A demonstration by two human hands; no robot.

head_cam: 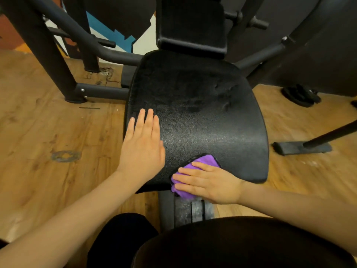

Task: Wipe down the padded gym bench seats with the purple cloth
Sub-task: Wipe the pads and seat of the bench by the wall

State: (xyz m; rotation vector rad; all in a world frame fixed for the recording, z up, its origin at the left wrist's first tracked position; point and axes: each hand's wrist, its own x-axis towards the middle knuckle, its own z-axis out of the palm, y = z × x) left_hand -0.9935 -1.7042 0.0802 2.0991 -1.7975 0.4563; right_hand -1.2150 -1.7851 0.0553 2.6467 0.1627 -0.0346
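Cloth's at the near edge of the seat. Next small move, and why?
Probably sweep the purple cloth forward, away from the body. The right hand presses it flat at the seat near edge; the left hand braces; the pad beyond lies uncovered.

Grainy glossy leatherette seat [197,120], fuzzy purple cloth [204,161], wood-grain floor [38,132].

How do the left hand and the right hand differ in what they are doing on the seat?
The left hand lies flat on the bare black seat pad, holding nothing; the right hand presses the purple cloth. The left hand sits at the pad's left side with fingers pointing away; the right hand is at the near edge, fingers pointing left. Both have straight fingers.
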